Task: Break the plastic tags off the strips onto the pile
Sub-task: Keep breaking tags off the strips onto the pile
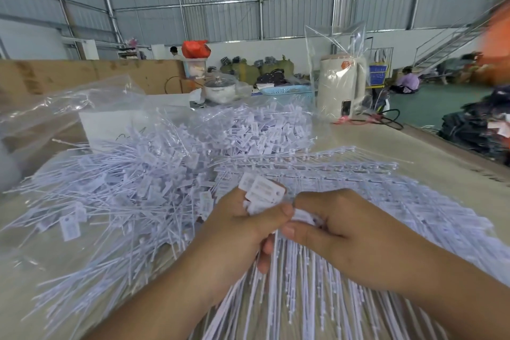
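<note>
Strip (289, 270) top hidden behind fingers (278, 212)

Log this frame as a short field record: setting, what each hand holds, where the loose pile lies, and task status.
setting: warehouse work table
left hand: grips a bunch of white plastic tags still on their strip
right hand: pinches a tag at the bunch
loose pile of white stemmed tags: left of the hands
unbroken white strips: beyond and right of the hands
status: breaking under way
</note>
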### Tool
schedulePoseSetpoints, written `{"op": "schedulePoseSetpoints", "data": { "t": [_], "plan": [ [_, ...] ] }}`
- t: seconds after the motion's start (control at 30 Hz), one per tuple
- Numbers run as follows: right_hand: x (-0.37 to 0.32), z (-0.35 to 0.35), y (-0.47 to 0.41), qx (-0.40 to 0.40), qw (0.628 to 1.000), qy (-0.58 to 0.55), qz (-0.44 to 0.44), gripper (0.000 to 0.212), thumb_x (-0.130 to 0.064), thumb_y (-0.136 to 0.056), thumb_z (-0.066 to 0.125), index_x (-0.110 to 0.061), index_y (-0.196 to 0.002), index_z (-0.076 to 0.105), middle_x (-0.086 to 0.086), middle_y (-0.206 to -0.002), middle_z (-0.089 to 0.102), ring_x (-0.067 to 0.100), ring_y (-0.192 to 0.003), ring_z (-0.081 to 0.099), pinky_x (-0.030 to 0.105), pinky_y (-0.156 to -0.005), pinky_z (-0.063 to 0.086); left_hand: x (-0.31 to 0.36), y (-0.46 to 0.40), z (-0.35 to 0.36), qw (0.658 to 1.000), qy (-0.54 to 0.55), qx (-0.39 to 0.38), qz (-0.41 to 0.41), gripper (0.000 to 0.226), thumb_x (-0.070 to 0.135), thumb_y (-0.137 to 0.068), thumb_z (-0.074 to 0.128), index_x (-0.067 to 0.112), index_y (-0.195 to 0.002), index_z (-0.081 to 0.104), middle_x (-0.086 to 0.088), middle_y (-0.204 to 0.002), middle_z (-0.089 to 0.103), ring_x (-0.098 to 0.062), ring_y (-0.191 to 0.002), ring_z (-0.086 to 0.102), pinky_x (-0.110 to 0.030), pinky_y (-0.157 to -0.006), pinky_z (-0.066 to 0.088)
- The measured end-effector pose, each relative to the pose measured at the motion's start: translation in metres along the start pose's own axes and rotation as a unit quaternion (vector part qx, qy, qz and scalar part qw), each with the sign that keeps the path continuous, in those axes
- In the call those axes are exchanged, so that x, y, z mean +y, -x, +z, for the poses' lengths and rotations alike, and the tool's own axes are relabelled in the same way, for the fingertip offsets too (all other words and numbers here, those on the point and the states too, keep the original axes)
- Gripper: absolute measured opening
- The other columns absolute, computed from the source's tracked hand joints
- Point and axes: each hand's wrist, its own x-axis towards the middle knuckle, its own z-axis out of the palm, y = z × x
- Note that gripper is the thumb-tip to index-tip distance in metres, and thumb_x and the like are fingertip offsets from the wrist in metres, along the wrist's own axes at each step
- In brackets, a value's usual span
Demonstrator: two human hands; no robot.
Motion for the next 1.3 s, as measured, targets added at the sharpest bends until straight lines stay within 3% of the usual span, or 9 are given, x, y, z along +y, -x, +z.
{"op": "schedulePoseSetpoints", "data": {
  "t": [0.23, 0.43, 0.5, 0.6, 0.77, 0.9, 1.03, 1.13, 1.3],
  "plan": [
    [-0.012, 0.006, -0.001, 0.107, 0.984, 0.143, 0.024, 0.032, -0.058, -0.092, 0.038, -0.031, -0.077, 0.043, -0.012, -0.058, 0.04, 0.009, -0.053, 0.045, 0.028, -0.048, 0.033, 0.006, 0.001, 0.009, 0.997, 0.055, 0.061, 0.017, 0.016, 0.02, -0.08, 0.069, 0.007, -0.088, 0.064, -0.007, -0.06, 0.054, -0.01, -0.042, 0.044, -0.022, -0.036, 0.037],
    [-0.02, 0.014, 0.002, 0.239, 0.947, 0.208, -0.047, 0.033, -0.042, -0.094, 0.044, -0.019, -0.074, 0.056, -0.009, -0.063, 0.043, 0.016, -0.044, 0.046, 0.024, -0.039, 0.029, 0.012, 0.007, 0.014, 0.986, 0.146, 0.083, -0.002, 0.025, 0.028, -0.069, 0.07, 0.012, -0.086, 0.065, 0.0, -0.052, 0.054, -0.01, -0.037, 0.044, -0.021, -0.033, 0.036],
    [-0.019, 0.013, 0.002, 0.275, 0.932, 0.222, -0.081, 0.034, -0.036, -0.095, 0.047, -0.015, -0.07, 0.058, -0.006, -0.062, 0.045, 0.017, -0.043, 0.043, 0.023, -0.04, 0.028, 0.01, 0.005, 0.008, 0.986, 0.145, 0.076, -0.035, 0.014, 0.031, -0.075, 0.07, 0.017, -0.077, 0.071, -0.001, -0.05, 0.052, -0.012, -0.036, 0.043, -0.02, -0.033, 0.036],
    [-0.019, 0.003, 0.001, 0.33, 0.915, 0.199, -0.119, 0.033, -0.029, -0.096, 0.051, -0.013, -0.068, 0.056, -0.007, -0.063, 0.041, 0.015, -0.046, 0.037, 0.026, -0.04, 0.032, 0.006, -0.003, -0.012, 0.975, 0.169, 0.095, -0.111, 0.028, 0.036, -0.088, 0.064, 0.013, -0.072, 0.068, -0.002, -0.053, 0.046, -0.012, -0.034, 0.04, -0.019, -0.034, 0.037],
    [-0.017, -0.003, 0.002, 0.26, 0.954, 0.124, -0.085, 0.039, -0.043, -0.094, 0.047, -0.013, -0.112, 0.064, -0.026, -0.067, 0.031, -0.002, -0.05, 0.036, 0.02, -0.048, 0.035, 0.01, -0.003, -0.006, 0.977, 0.173, 0.089, -0.089, 0.026, 0.03, -0.08, 0.067, 0.006, -0.088, 0.062, -0.002, -0.047, 0.05, -0.011, -0.032, 0.041, -0.019, -0.031, 0.036],
    [-0.016, 0.001, 0.001, 0.155, 0.978, 0.128, -0.055, 0.06, -0.059, -0.094, 0.041, -0.027, -0.145, 0.037, -0.031, -0.067, 0.033, -0.012, -0.052, 0.038, 0.007, -0.048, 0.031, 0.013, 0.005, 0.01, 0.989, 0.128, 0.055, -0.049, 0.026, 0.039, -0.07, 0.07, 0.017, -0.085, 0.068, -0.002, -0.056, 0.059, -0.013, -0.037, 0.047, -0.023, -0.036, 0.042],
    [-0.005, 0.008, -0.001, 0.098, 0.99, 0.081, -0.062, 0.068, -0.068, -0.089, 0.031, -0.045, -0.147, 0.005, -0.024, -0.093, 0.054, -0.002, -0.07, 0.052, 0.017, -0.057, 0.042, 0.011, 0.006, 0.009, 0.994, 0.095, 0.05, -0.029, 0.04, 0.048, -0.064, 0.074, 0.02, -0.092, 0.073, -0.007, -0.068, 0.068, -0.025, -0.053, 0.058, -0.024, -0.038, 0.046],
    [-0.002, 0.007, -0.002, 0.107, 0.993, -0.018, -0.047, 0.07, -0.068, -0.086, 0.038, -0.045, -0.145, 0.01, -0.026, -0.091, 0.055, -0.004, -0.067, 0.056, 0.013, -0.057, 0.041, 0.009, 0.005, 0.01, 0.993, 0.108, 0.014, -0.039, 0.048, 0.048, -0.073, 0.077, 0.011, -0.102, 0.07, -0.019, -0.071, 0.062, -0.024, -0.045, 0.054, -0.027, -0.038, 0.046],
    [0.004, 0.001, -0.005, 0.133, 0.989, -0.058, -0.019, 0.068, -0.068, -0.084, 0.044, -0.043, -0.143, 0.022, -0.01, -0.085, 0.055, 0.004, -0.057, 0.054, 0.015, -0.052, 0.037, 0.009, 0.002, 0.011, 0.992, 0.117, 0.014, -0.052, 0.051, 0.046, -0.071, 0.064, 0.002, -0.098, 0.065, -0.016, -0.06, 0.06, -0.02, -0.036, 0.049, -0.024, -0.033, 0.041]
  ]
}}
